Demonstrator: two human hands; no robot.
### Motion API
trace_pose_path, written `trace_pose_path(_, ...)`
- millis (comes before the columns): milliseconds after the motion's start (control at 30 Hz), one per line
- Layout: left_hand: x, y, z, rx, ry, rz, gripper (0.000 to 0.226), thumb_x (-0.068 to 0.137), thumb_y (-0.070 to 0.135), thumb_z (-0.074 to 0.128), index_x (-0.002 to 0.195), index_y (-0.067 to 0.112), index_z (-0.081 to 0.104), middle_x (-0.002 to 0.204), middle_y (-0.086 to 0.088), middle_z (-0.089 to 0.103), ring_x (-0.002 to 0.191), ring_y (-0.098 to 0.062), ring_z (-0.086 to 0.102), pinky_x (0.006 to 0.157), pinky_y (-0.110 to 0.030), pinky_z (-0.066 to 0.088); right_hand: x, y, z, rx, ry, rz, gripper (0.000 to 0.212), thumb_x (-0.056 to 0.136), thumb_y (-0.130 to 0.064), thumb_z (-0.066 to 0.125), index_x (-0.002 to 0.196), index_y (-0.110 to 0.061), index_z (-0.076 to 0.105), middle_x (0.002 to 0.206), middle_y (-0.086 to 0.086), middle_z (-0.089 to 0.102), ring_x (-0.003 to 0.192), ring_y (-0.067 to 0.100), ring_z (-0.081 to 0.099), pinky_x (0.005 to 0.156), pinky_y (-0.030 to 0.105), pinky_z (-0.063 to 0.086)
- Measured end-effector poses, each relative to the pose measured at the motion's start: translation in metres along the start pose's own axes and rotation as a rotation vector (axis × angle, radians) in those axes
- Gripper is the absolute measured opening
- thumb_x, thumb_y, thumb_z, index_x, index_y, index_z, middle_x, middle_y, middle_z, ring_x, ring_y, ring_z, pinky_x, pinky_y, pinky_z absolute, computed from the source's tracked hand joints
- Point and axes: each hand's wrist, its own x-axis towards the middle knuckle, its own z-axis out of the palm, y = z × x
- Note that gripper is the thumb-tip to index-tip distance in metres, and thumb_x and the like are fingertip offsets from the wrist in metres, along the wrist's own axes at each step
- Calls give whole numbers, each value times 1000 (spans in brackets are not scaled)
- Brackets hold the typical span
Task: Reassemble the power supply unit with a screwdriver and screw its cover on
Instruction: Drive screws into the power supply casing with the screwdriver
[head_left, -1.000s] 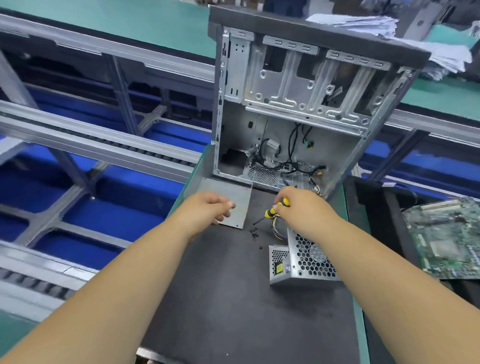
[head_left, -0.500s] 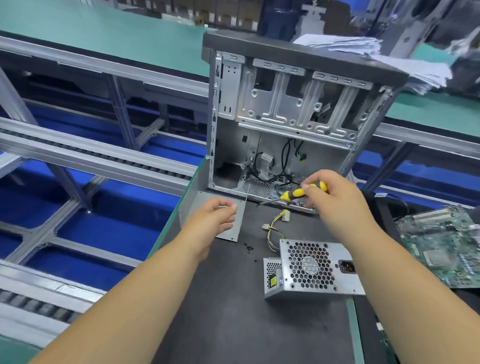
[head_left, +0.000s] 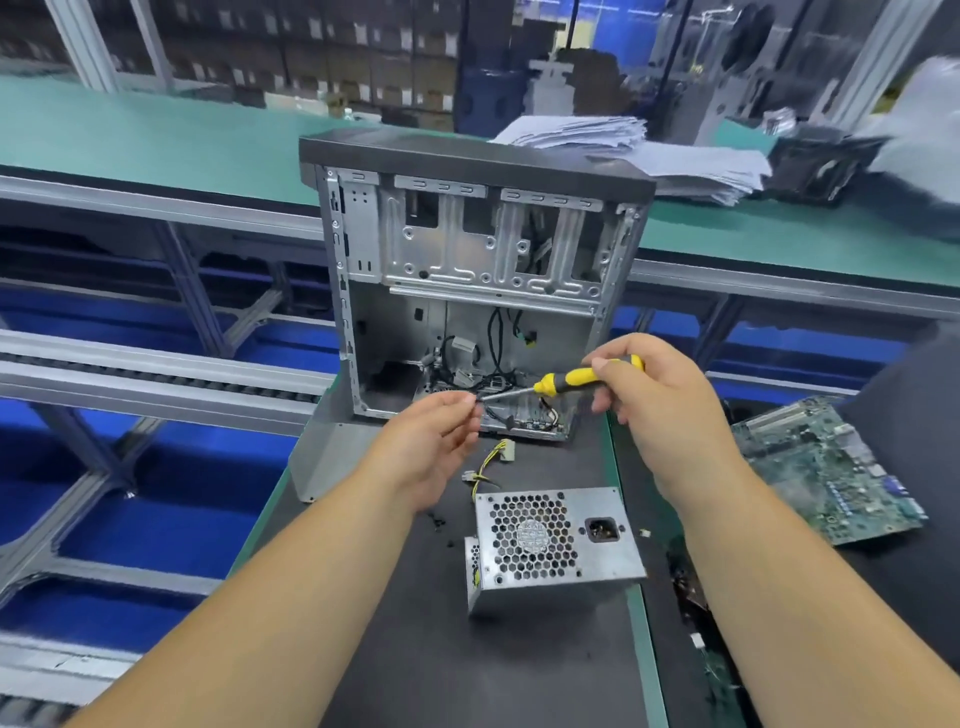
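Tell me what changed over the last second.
The right hand lifted the screwdriver off the mat and levelled it before the case. The left hand left the loose metal cover and now pinches at the screwdriver's tip. The power supply unit stayed on the mat.

surface (head_left: 415, 675): dark mat, green edge | on it: open computer case (head_left: 478, 291), power supply unit (head_left: 550, 545), flat metal plate (head_left: 322, 462), small black screws (head_left: 439, 519), green circuit board (head_left: 826, 467)

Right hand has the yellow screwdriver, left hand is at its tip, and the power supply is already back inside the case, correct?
Not quite. In the head view the power supply sits on the mat outside the case. The right hand grips the screwdriver, with the left hand at its tip.
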Motion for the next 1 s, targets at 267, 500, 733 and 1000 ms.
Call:
trace_pose_path(267, -24, -8, 27, -61, -96, 104, 15, 74, 10, 68, 84, 14, 79, 79, 1, 71, 71, -6, 68, 63, -16, 56, -20, -3, -41, 261, 124, -124, 12, 87, -28, 57, 86, -19, 65, 58, -3, 59, 56, 9, 49, 56, 17, 44)
trace_pose_path(500, -48, -26, 65, -64, -113, 157, 16, 78, 11, 65, 84, 13, 80, 78, -1, 70, 71, -7, 67, 64, -16, 56, -28, 4, -76, 258, 70, -163, 9, 87, -31, 56, 82, -28, 63, 59, -4, 60, 58, 10, 50, 60, 26, 43)
trace_pose_path(733, -65, -51, 97, -18, -59, 151, 14, 77, 12, 66, 80, 14, 80, 76, 0, 69, 68, -7, 67, 62, -16, 56, -40, 19, -112, 268, 33, -171, 10, 86, -35, 57, 82, -30, 64, 60, -3, 60, 59, 13, 50, 61, 35, 41)
trace_pose_path(1000, -80, -72, 104, 124, 95, 270, 19, 89, 4, 62, 81, 13, 76, 75, -2, 70, 69, -9, 67, 63, -17, 55, -51, 41, -127, 161, -41, -163, 9, 89, -42, 55, 88, -35, 60, 67, -3, 64, 61, 12, 50, 63, 35, 42)
